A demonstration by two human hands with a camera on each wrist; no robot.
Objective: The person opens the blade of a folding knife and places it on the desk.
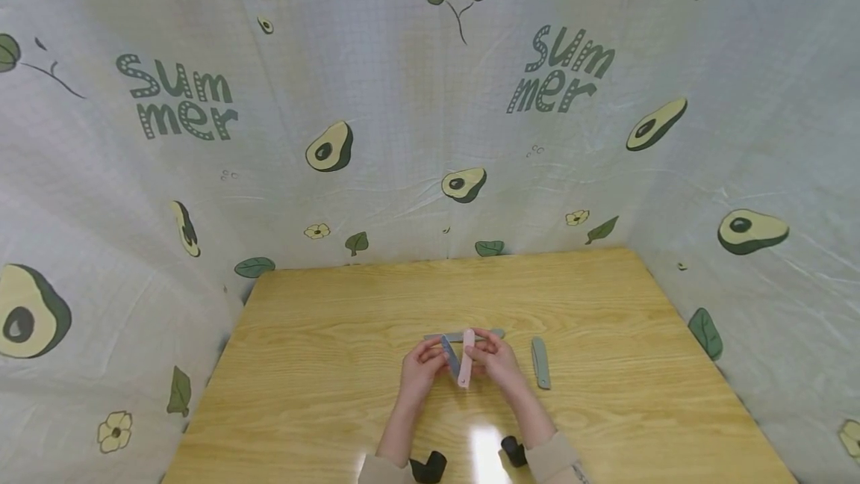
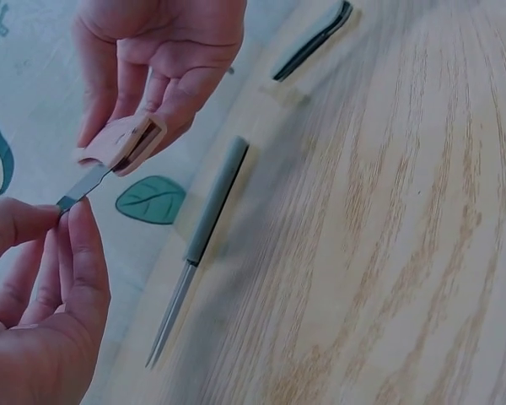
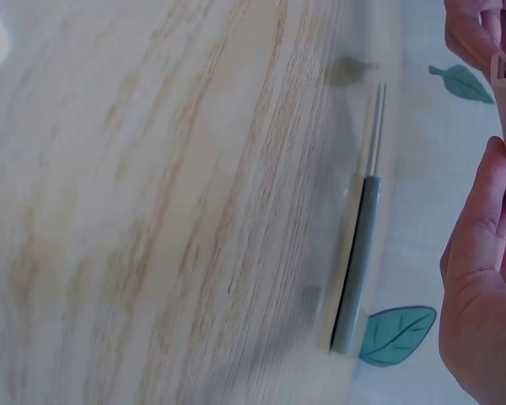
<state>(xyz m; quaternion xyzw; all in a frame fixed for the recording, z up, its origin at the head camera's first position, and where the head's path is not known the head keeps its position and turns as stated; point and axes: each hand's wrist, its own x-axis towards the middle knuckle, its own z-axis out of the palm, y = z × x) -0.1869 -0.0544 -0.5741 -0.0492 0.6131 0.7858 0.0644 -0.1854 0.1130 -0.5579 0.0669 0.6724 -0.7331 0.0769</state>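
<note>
A folding knife with a pink handle (image 1: 466, 361) is held between both hands, its blade (image 1: 451, 356) partly swung out from the handle. The left hand (image 1: 419, 370) pinches the blade between thumb and fingers. On the other side, the right hand (image 1: 499, 361) grips the pink handle. Behind the hands lies a grey-green folding utensil (image 2: 218, 201) with thin metal prongs (image 2: 170, 314) extended; the hands partly cover it in the head view. To the right of the right hand rests a folded grey-green utensil (image 1: 540, 363).
All this is over a light wood-grain table (image 1: 322, 364). A pale curtain (image 1: 403, 95) printed with avocados and leaves hangs round the back and sides. Black wrist devices (image 1: 430, 467) show near both sleeves.
</note>
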